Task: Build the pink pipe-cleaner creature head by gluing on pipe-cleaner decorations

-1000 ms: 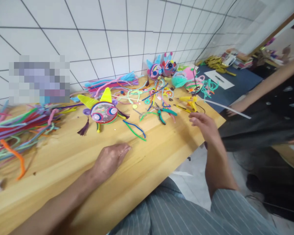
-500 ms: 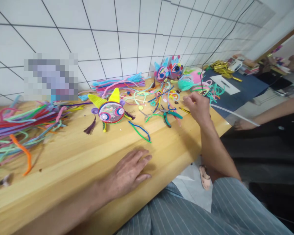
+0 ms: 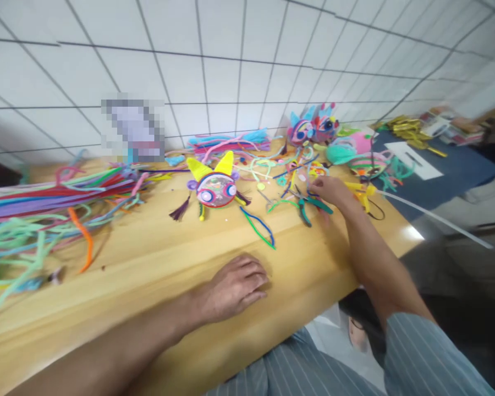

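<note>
My left hand (image 3: 241, 287) rests on the wooden table (image 3: 157, 291), holding nothing, its fingers loosely bent. My right hand (image 3: 333, 193) reaches over the table just behind the green-handled pliers (image 3: 311, 208). Its thumb and fingers are pinched together by a heap of pipe cleaner scraps (image 3: 289, 179); anything between the fingertips is too small to make out. A fuzzy decorated creature head (image 3: 216, 190) with yellow horns, round eyes and dark tassels stands in the middle. Near it lies a bent blue and green pipe cleaner (image 3: 264, 228). Scissors (image 3: 268, 201) sit left of the pliers.
Pipe cleaner bundles (image 3: 66, 198) spread over the left side, with another bundle (image 3: 231, 142) along the tiled wall. Finished creature heads (image 3: 313, 129) stand at the back right. Beyond are a blue cloth (image 3: 433, 190), gold foil-like strips (image 3: 408, 132) and a long white strip (image 3: 437, 217).
The view has swung, shifting the scene rightward. My right hand has moved left relative to the pliers, toward the scraps. My left fingers bend more. Another person's arm at right has left view.
</note>
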Demonstrator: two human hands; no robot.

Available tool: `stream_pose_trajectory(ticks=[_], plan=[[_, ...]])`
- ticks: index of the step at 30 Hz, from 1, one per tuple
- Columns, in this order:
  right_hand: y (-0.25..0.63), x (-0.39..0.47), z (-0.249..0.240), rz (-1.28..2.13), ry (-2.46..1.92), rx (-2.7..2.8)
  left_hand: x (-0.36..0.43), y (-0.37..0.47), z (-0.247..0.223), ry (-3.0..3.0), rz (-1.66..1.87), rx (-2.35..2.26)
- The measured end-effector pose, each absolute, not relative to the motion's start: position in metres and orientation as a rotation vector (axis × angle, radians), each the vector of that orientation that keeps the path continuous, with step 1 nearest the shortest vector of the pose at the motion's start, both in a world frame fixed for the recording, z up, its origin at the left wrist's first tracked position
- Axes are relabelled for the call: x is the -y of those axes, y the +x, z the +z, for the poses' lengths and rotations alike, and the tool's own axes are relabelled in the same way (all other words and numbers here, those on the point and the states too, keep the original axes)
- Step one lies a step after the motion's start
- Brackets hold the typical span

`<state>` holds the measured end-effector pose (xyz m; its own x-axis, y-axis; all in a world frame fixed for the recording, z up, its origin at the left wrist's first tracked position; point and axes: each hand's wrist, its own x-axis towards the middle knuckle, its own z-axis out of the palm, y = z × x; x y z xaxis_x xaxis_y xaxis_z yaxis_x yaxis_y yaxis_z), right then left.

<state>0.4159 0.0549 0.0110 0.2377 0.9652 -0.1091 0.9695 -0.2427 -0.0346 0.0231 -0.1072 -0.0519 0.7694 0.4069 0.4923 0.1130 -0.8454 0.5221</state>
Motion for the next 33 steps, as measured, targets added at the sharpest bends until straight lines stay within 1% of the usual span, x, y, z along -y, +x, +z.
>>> stream_pose_trajectory(ticks=[10,15,18,23,27,29,31,33], plan=[[0.418,-0.059,-0.01,-0.133,2.527,-1.854,0.106,0.022,-0.062,2.467,0.779,-0.384],[0.42,-0.061,-0.013,-0.323,2.68,-1.903,0.105,0.023,-0.06,2.397,0.855,-0.397],[0.423,-0.062,-0.016,-0.37,2.724,-1.954,0.103,0.025,-0.058,2.364,0.884,-0.392],[0.429,-0.057,-0.018,-0.4,2.945,-2.146,0.099,0.024,-0.055,2.317,0.834,-0.391],[0.438,-0.057,-0.017,-0.49,3.185,-2.306,0.098,0.022,-0.054,2.294,0.788,-0.411],[0.443,-0.058,-0.016,-0.68,3.326,-2.423,0.097,0.022,-0.053,2.289,0.764,-0.404],[0.448,-0.059,-0.014,-1.063,3.432,-2.606,0.097,0.021,-0.051,2.287,0.758,-0.398],[0.451,-0.058,-0.009,-1.466,3.426,-2.796,0.096,0.021,-0.05,2.286,0.75,-0.398]])
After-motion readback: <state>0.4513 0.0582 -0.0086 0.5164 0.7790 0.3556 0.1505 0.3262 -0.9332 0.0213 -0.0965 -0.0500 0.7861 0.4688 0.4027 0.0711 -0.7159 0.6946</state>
